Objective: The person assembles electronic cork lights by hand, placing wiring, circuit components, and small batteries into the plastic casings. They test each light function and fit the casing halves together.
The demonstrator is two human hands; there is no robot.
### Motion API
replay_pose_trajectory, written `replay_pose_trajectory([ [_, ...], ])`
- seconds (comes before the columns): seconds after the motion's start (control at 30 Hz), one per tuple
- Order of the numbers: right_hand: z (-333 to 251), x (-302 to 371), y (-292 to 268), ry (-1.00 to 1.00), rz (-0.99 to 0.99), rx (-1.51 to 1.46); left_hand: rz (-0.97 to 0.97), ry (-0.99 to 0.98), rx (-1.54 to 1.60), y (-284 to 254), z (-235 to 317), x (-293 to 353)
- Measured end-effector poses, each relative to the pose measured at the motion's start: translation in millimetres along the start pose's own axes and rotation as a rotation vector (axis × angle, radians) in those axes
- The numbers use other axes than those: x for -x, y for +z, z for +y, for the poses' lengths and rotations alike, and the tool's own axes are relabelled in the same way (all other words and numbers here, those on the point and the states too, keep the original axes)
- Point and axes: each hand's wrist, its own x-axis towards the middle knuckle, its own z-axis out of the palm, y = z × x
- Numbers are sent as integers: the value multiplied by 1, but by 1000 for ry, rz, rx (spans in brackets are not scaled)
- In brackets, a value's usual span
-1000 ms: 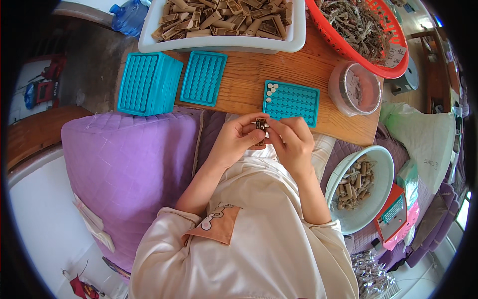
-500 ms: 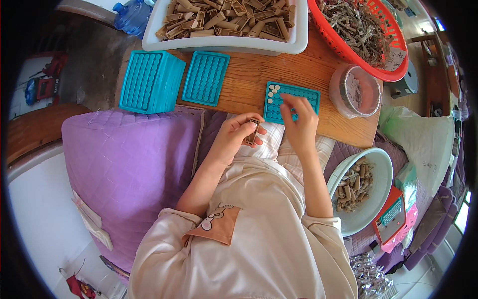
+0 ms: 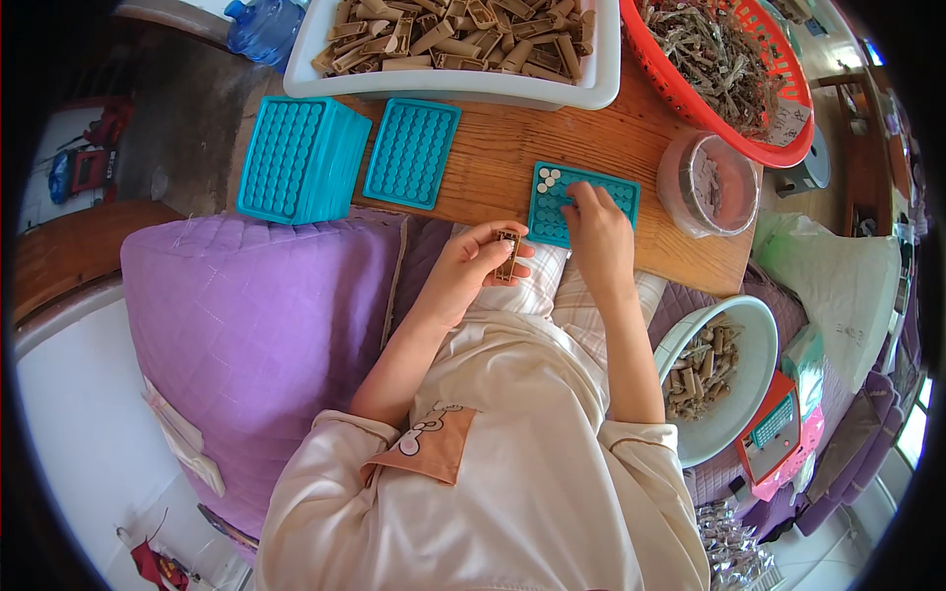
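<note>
My left hand (image 3: pixel 471 271) is closed around a small brown plastic casing (image 3: pixel 506 258), its hollow side facing up. A small white piece shows at the casing's upper end, near the thumb. Over a teal tray (image 3: pixel 548 229) with rows of round pockets, my right hand (image 3: pixel 603 241) has its thumb and fingers drawn together in a pinch. What lies between those fingertips is too small to make out. Several white discs (image 3: pixel 549 180) sit in the tray's upper left corner. Part of the tray is hidden under my right hand.
A white bin (image 3: pixel 448 91) of brown casings stands at the back. Teal trays (image 3: pixel 286 163), stacked, and a single tray (image 3: pixel 412 153) lie left. At right are a red basket (image 3: pixel 810 138), a clear tub (image 3: pixel 734 187) and a pale basin (image 3: pixel 759 394) of brown pieces.
My right hand has shifted slightly and its fingers have drawn together over the tray. One fewer white disc shows in the corner. My left hand still holds the casing, now turned more upright.
</note>
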Motion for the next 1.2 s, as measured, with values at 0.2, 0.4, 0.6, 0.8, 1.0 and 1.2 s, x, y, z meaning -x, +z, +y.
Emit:
replay_pose_trajectory([
  [0.2,-23,19,-25,-31,151,-375,-6,-15,-32,9,5,1],
  [0.4,-38,42,-27,-184,218,-360,-94,-4,-15,19,5,6],
  [0.6,-40,48,-29,-234,275,-349,-120,26,-98,23,5,10],
  [0.8,-41,56,-31,-214,266,-340,-130,10,-185,26,3,11],
  [1.0,-34,60,-34,-182,183,-320,-146,-16,-277,26,-5,9],
  [1.2,-31,56,-46,-88,-136,-332,-115,-50,-509,26,-12,14],
])
